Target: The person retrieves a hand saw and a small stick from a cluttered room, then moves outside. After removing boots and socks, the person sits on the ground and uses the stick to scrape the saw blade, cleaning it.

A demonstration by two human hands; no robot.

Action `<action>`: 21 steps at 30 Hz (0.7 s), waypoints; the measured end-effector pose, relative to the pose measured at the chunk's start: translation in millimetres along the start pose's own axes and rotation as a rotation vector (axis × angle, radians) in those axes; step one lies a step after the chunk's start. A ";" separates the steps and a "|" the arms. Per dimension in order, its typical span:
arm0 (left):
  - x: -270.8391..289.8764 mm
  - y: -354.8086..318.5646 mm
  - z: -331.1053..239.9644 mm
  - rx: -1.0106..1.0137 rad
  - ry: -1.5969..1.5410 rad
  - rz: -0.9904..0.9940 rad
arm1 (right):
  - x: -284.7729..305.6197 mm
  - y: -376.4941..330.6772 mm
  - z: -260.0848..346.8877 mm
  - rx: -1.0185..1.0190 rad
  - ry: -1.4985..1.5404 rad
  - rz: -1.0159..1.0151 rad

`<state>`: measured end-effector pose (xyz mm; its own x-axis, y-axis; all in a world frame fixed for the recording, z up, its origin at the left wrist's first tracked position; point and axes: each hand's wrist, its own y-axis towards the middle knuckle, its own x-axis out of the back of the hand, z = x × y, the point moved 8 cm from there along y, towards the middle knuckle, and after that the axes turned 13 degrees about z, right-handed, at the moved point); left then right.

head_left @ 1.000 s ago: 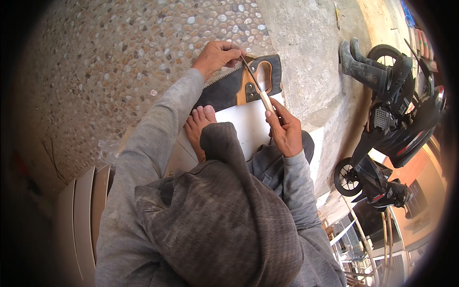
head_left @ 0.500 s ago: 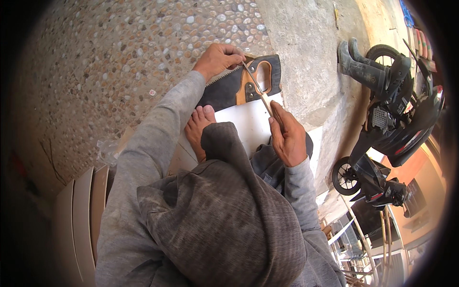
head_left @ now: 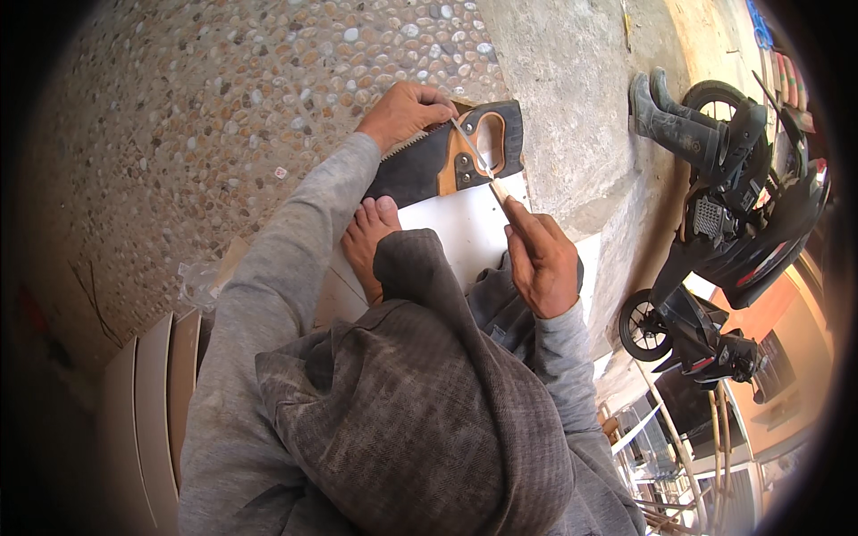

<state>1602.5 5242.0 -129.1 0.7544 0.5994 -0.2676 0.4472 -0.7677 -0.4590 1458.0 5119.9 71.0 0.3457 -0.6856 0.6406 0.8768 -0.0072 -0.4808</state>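
Handsaw [head_left: 447,161] unmoved under left hand [head_left: 404,112], right hand [head_left: 541,259] gripping file [head_left: 474,156], drawn slightly back.

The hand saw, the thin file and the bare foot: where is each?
hand saw [head_left: 420,170], head view, on its dark blade.
thin file [head_left: 471,149], head view, mid-shaft.
bare foot [head_left: 365,246], head view, on its top.
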 end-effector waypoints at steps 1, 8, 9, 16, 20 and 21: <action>-0.2 -0.5 -0.2 0.004 -0.002 -0.004 | -0.3 -0.2 -0.7 0.001 -0.002 0.001; 2.4 1.1 12.4 0.041 -0.090 -0.006 | -1.1 2.9 0.7 0.005 -0.022 0.006; 3.1 1.4 14.1 0.050 -0.083 -0.007 | -2.1 2.9 -0.4 0.006 -0.025 0.007; 3.3 1.7 10.6 0.098 -0.039 -0.019 | -0.2 11.6 -1.6 0.011 -0.037 0.038; 11.8 3.9 19.9 0.079 -0.095 -0.048 | -2.0 26.5 2.8 0.009 -0.014 0.055; 15.7 4.9 23.3 0.077 -0.086 -0.066 | -3.6 31.2 4.2 0.014 -0.018 0.055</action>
<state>1605.3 5252.9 -155.3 0.6789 0.6681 -0.3045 0.4543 -0.7080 -0.5406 1485.5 5125.2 56.2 0.3994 -0.6716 0.6241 0.8609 0.0406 -0.5072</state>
